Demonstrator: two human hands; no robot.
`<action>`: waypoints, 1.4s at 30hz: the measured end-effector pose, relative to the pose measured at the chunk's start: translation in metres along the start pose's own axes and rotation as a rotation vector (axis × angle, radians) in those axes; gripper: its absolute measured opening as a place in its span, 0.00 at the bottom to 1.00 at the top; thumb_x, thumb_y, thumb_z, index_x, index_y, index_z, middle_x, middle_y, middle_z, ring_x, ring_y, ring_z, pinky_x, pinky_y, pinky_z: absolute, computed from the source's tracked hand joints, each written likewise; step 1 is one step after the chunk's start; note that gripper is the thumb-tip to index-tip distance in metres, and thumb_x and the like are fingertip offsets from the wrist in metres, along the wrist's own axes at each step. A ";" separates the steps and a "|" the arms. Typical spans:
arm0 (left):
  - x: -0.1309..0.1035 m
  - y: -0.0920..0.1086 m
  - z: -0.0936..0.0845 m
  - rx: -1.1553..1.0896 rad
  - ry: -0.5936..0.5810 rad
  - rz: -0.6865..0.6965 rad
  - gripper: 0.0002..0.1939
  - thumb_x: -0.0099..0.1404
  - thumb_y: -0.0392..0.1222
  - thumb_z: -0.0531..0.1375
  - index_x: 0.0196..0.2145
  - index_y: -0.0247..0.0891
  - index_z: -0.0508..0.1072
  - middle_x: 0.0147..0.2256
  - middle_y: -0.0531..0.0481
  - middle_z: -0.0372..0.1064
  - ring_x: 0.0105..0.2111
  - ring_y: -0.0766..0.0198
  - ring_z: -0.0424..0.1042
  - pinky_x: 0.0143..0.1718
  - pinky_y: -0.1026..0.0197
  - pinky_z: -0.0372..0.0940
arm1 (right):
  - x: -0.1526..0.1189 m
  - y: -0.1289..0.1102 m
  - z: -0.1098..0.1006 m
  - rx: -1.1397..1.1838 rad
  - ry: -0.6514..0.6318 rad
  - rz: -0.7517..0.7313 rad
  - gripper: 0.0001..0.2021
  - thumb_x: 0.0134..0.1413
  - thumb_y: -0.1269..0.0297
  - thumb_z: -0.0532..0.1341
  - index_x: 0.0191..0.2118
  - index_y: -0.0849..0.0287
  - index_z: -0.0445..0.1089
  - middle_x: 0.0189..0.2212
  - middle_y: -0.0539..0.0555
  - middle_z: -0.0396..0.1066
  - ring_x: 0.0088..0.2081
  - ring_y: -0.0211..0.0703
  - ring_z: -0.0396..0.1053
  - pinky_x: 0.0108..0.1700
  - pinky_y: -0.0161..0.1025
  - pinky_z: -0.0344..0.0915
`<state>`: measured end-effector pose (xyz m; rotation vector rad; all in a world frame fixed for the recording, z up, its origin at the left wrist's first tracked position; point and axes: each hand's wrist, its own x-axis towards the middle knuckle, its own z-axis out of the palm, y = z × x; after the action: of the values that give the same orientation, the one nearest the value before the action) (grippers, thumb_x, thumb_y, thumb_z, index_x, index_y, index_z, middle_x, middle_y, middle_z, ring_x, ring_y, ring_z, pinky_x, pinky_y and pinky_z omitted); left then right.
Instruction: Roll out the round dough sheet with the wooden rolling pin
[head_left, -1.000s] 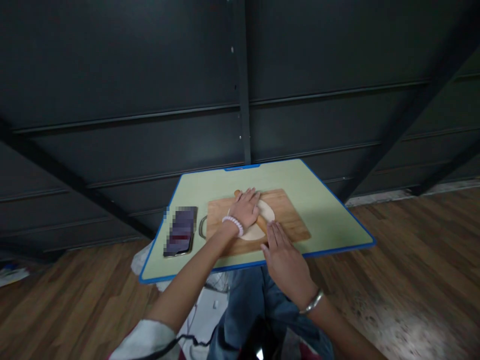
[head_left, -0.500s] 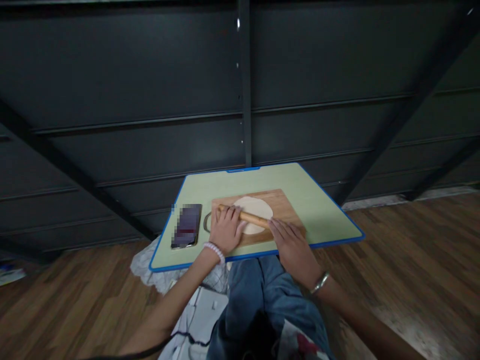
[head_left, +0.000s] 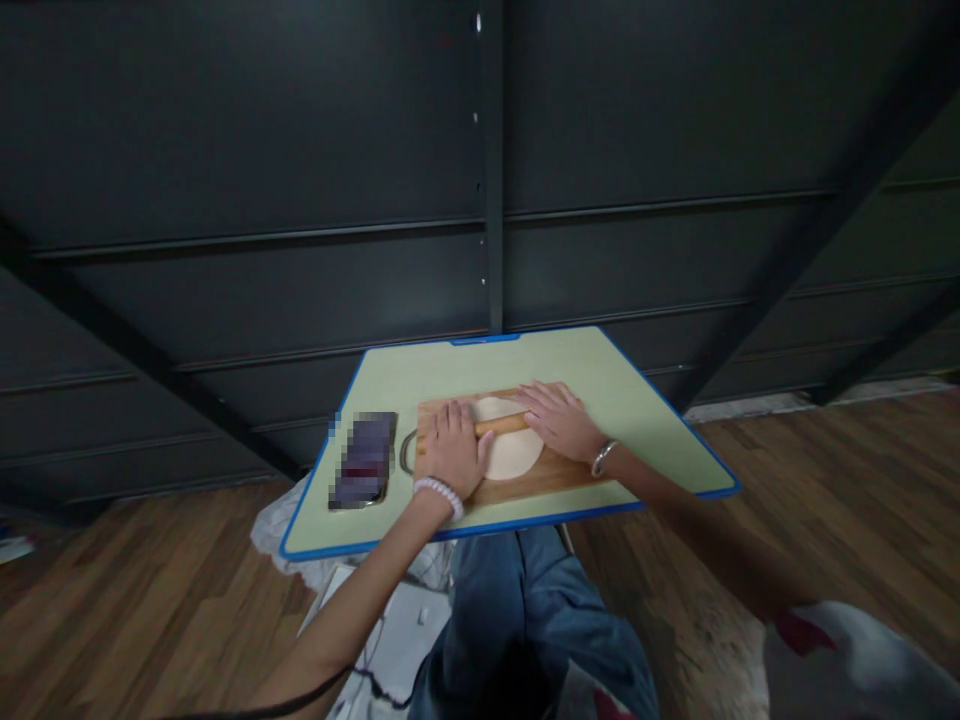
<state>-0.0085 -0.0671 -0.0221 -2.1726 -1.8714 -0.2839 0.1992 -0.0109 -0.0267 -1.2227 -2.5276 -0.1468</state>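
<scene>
A flattened round of pale dough (head_left: 516, 455) lies on a wooden board (head_left: 551, 480). Across the dough rests a wooden rolling pin (head_left: 501, 425). My left hand (head_left: 453, 452) lies flat over the pin's left end, its fingers stretched forward and the thumb out to the right. My right hand (head_left: 559, 418) is on the pin's right end, palm down with the fingers extended. The ends of the pin are hidden beneath both hands.
The board sits on a pale green table (head_left: 637, 430) with a blue edge. A phone (head_left: 365, 460) lies left of the board's metal handle (head_left: 406, 452). Dark panels (head_left: 337, 290) rise behind the table, and my knees are below its near edge.
My right hand has moved forward and slightly left, swinging the pin's right end away from me. My left hand has shifted slightly nearer. The view has shifted a little.
</scene>
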 end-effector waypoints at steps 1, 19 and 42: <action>0.009 -0.003 0.002 -0.017 -0.014 -0.024 0.31 0.70 0.52 0.42 0.59 0.23 0.60 0.59 0.31 0.57 0.60 0.46 0.55 0.60 0.46 0.47 | 0.011 0.003 0.003 -0.004 -0.012 0.045 0.22 0.66 0.59 0.42 0.61 0.56 0.58 0.63 0.54 0.54 0.65 0.47 0.46 0.64 0.56 0.42; 0.112 -0.047 0.028 -0.247 -0.335 -0.344 0.33 0.69 0.53 0.34 0.56 0.29 0.64 0.61 0.35 0.54 0.64 0.46 0.45 0.60 0.35 0.43 | 0.138 0.047 0.042 0.080 -0.251 0.217 0.26 0.67 0.56 0.37 0.54 0.61 0.66 0.56 0.62 0.65 0.57 0.48 0.61 0.57 0.48 0.57; -0.036 0.034 -0.017 0.046 -0.069 -0.002 0.22 0.66 0.29 0.47 0.57 0.29 0.63 0.54 0.35 0.65 0.50 0.54 0.68 0.49 0.54 0.62 | -0.023 0.029 -0.012 0.275 -0.043 -0.177 0.21 0.65 0.66 0.44 0.61 0.57 0.59 0.60 0.52 0.60 0.62 0.40 0.54 0.65 0.50 0.47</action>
<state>0.0203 -0.1105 -0.0198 -2.1772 -1.8967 -0.1670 0.2381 -0.0129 -0.0249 -0.9062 -2.5842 0.1832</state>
